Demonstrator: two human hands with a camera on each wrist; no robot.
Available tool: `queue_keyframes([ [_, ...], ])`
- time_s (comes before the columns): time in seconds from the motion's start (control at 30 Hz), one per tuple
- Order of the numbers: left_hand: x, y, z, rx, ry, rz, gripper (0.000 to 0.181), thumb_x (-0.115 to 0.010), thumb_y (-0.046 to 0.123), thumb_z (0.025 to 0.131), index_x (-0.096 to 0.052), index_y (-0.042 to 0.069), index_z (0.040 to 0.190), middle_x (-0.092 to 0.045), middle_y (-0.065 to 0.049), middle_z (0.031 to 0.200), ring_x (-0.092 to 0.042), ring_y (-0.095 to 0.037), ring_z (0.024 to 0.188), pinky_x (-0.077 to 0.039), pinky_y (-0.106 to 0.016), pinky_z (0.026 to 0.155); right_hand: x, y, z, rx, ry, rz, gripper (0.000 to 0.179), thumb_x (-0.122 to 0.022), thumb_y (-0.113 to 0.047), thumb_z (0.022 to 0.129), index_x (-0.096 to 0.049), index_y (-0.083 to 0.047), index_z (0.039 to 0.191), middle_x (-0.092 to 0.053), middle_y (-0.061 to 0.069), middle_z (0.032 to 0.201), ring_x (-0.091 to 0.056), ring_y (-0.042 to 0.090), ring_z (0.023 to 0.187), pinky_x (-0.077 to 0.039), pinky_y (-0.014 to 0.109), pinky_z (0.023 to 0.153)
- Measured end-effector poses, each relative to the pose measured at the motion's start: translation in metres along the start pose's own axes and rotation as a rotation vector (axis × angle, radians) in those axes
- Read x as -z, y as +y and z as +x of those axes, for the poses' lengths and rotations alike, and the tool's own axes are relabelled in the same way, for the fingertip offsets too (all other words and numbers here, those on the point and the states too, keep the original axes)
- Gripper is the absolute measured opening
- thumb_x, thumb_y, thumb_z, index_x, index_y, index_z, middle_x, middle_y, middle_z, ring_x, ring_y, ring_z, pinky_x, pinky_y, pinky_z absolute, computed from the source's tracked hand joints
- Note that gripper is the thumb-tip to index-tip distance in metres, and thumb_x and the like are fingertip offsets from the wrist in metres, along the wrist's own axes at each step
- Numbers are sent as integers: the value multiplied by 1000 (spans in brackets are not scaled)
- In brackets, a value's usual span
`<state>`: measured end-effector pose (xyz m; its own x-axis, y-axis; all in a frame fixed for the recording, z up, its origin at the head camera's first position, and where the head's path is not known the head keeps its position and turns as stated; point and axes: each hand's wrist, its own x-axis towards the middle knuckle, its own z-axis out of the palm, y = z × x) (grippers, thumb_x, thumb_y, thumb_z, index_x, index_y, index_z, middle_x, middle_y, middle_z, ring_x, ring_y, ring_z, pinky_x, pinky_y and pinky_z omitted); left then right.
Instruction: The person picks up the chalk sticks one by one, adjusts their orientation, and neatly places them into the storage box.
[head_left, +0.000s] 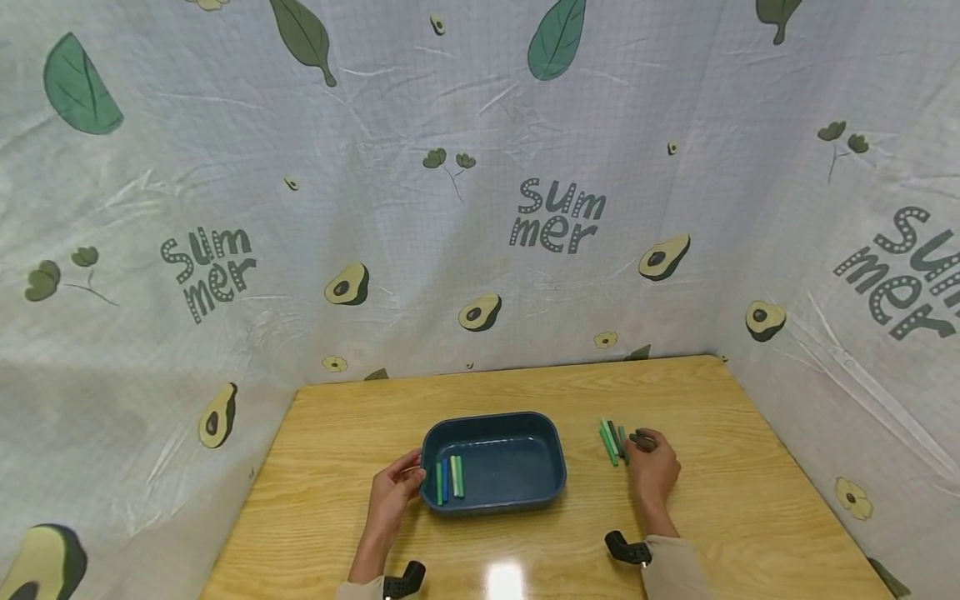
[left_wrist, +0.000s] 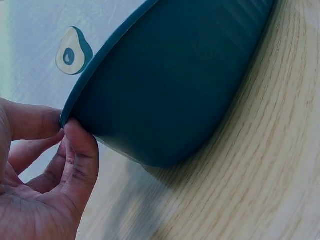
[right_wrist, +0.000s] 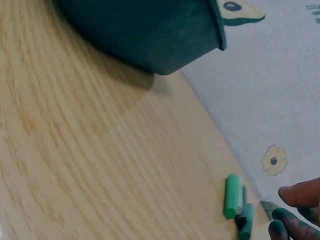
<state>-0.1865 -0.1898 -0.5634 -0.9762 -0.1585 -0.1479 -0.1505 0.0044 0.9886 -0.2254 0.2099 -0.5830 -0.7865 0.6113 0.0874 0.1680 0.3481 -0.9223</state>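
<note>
My left hand [head_left: 392, 492] pinches the left rim of a dark blue tray [head_left: 510, 505] between thumb and fingers. In the left wrist view, the thumb and a fingertip [left_wrist: 82, 137] meet at the rim. Inside the tray at its left end lie several green, blue and pale chalk-like sticks [head_left: 445, 479]. To the right of the tray, more such sticks [head_left: 608, 442], green, pale and dark, lie side by side on the table. My right hand [head_left: 655, 471] is just right of these, its thumb and dark-smudged fingers apart in the right wrist view, with nothing visible between them.
Everything stands on a light wooden table [head_left: 360, 408]. White sheeting [head_left: 420, 250] printed with avocados and leaves hangs behind it and along both sides. A black wrist camera [head_left: 626, 548] is strapped on the right wrist, another [head_left: 405, 579] on the left.
</note>
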Motion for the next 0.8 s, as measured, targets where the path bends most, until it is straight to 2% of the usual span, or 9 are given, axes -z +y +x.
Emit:
queue_keyframes([
  [0.13,0,-2,1,-1,-2,-9,42,-59,-2,94,-54,-5,135,-57,-25,125,-63,-14,96,-55,-26,71,-3,5,0,-25,-15,20,34,-70,-13,88,-65,1,119,-71,25,109,-67,41,98,-49,52,88],
  [0.37,1,-3,2,-2,8,-5,40,-59,-3,93,-57,-4,133,-57,-26,123,-64,-17,96,-56,-26,71,-6,10,0,-38,1,-3,33,-71,-15,88,-65,1,117,-70,26,109,-63,42,100,-40,55,94],
  [0.53,2,-4,4,6,6,2,40,-57,-2,94,-57,-2,134,-58,-24,126,-63,-15,97,-56,-26,72,-9,11,-3,-34,12,-30,32,-70,-16,89,-66,1,116,-70,26,108,-63,43,100,-42,55,93],
  [0.8,1,-3,2,-2,4,-2,41,-60,-2,93,-56,-5,134,-58,-26,123,-64,-16,95,-56,-27,71,-15,13,-6,-5,42,-59,30,-69,-14,89,-66,2,114,-71,26,104,-67,42,94,-48,54,86],
])
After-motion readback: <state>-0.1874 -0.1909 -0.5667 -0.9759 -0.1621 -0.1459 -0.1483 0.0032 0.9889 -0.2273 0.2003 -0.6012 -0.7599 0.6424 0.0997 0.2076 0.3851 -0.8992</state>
